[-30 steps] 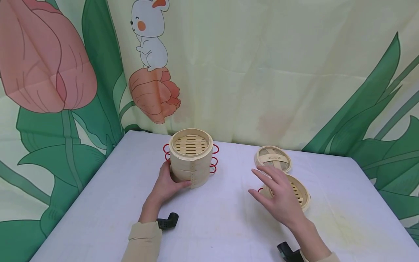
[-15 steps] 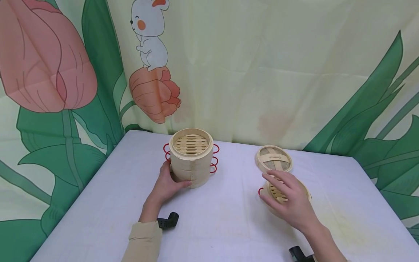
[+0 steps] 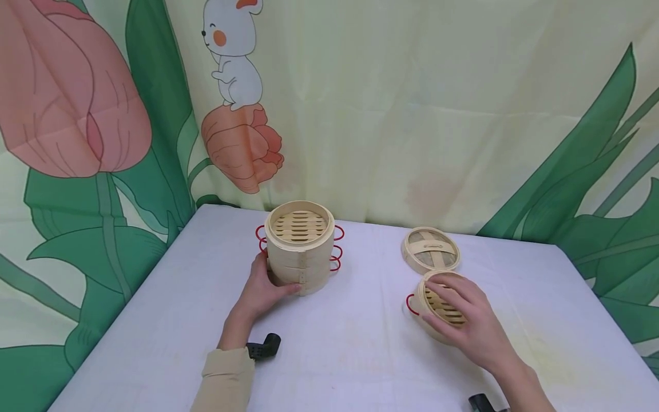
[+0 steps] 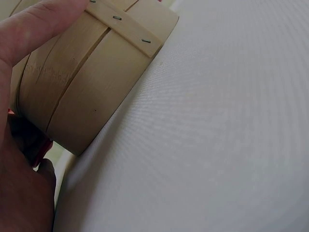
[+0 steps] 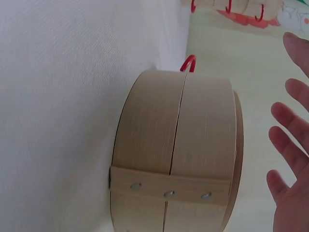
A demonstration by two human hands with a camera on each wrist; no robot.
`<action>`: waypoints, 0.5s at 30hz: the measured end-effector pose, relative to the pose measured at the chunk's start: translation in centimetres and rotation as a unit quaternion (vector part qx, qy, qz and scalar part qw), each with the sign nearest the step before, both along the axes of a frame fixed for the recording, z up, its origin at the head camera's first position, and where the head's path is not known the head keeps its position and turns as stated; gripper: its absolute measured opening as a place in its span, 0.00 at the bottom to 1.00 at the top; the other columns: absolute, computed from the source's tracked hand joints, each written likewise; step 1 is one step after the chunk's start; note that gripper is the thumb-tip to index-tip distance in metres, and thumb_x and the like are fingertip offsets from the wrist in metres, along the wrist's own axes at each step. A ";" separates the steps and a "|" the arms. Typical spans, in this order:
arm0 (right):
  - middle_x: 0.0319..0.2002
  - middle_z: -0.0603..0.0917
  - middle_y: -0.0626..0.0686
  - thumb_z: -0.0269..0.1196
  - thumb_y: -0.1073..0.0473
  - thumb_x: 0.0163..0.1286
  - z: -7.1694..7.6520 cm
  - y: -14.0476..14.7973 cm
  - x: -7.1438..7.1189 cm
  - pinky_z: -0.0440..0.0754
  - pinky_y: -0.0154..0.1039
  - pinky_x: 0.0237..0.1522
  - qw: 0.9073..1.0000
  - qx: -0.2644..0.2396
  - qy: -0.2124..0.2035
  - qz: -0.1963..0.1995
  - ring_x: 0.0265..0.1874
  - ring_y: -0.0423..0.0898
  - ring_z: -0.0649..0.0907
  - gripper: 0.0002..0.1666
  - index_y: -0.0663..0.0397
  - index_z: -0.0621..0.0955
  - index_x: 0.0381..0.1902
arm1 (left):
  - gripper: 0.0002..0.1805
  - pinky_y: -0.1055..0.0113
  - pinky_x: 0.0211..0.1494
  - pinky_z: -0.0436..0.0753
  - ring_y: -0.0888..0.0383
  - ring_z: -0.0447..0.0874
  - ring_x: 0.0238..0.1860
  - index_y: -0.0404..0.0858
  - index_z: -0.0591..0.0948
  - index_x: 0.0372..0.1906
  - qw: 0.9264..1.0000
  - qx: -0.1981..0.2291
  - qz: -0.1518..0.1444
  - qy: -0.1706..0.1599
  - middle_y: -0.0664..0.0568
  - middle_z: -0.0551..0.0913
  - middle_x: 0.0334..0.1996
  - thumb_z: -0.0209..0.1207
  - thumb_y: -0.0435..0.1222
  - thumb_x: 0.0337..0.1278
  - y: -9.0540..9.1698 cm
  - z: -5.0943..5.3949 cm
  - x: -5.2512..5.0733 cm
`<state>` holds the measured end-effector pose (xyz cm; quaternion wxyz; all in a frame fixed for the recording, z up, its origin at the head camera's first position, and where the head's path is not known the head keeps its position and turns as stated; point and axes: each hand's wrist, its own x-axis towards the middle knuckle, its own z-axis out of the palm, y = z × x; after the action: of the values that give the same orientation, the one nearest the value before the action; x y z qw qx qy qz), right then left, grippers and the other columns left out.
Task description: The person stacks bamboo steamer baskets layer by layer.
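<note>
My left hand (image 3: 261, 294) holds the lower left side of a stack of round bamboo steamer baskets (image 3: 306, 263) with red loop handles. Its thumb lies across the front of the stack, and its other fingers are mostly hidden behind. The left wrist view shows the stapled wooden wall of the stack (image 4: 101, 87) standing on the white cloth. Over a separate bamboo steamer basket (image 3: 426, 315) at the right, my right hand (image 3: 476, 323) hovers with fingers spread. In the right wrist view, a gap separates the hand (image 5: 295, 193) from that basket (image 5: 169, 130).
Behind the single basket lies a round bamboo steamer lid (image 3: 431, 252) with a cross strap. A white cloth (image 3: 340, 355) covers the table, and a printed curtain (image 3: 370, 114) rises at its back edge. Small black devices (image 3: 265, 347) sit at both wrists.
My right hand has moved right and slightly down, from left of the single basket to over it, uncovering the lid. The left hand and the stack have stayed in place.
</note>
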<state>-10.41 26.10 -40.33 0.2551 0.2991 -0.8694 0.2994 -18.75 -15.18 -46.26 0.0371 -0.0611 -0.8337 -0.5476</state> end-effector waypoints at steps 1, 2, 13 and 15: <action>0.56 0.81 0.54 0.77 0.62 0.51 0.0 0.2 0.0 0.58 0.35 0.68 1.000 -0.001 -0.003 0.003 0.59 0.54 0.74 0.34 0.56 0.83 0.59 | 0.61 0.47 0.74 0.58 0.44 0.59 0.70 0.32 0.54 0.73 1.000 0.000 0.000 0.001 0.39 0.62 0.67 0.81 0.42 0.38 0.0 0.0 0.0; 0.57 0.81 0.54 0.77 0.63 0.50 -0.1 0.3 0.0 0.58 0.35 0.68 1.000 -0.002 -0.006 0.005 0.59 0.54 0.75 0.35 0.56 0.83 0.59 | 0.61 0.46 0.74 0.58 0.44 0.59 0.70 0.32 0.54 0.73 1.000 -0.001 0.000 0.002 0.39 0.62 0.67 0.81 0.43 0.38 0.0 -0.1 0.0; 0.58 0.80 0.49 0.81 0.71 0.42 -0.6 2.6 1.3 0.58 0.26 0.65 0.998 -0.007 -0.049 -0.035 0.63 0.40 0.70 0.40 0.53 0.84 0.58 | 0.61 0.46 0.75 0.57 0.43 0.57 0.72 0.31 0.54 0.73 1.000 -0.005 0.003 -0.015 0.37 0.61 0.68 0.81 0.44 0.39 -0.1 0.0 0.0; 0.58 0.80 0.49 0.81 0.71 0.42 -0.6 3.0 1.5 0.58 0.24 0.64 0.998 -0.010 -0.057 -0.039 0.63 0.38 0.69 0.41 0.52 0.84 0.58 | 0.61 0.47 0.75 0.56 0.43 0.57 0.72 0.32 0.53 0.74 1.000 -0.005 0.002 -0.017 0.38 0.61 0.68 0.81 0.44 0.39 -0.1 0.0 -0.1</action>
<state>-8.88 29.07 -40.97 0.2193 0.2445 -0.8906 0.3145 -18.81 -15.27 -46.28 0.0236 -0.0506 -0.8368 -0.5446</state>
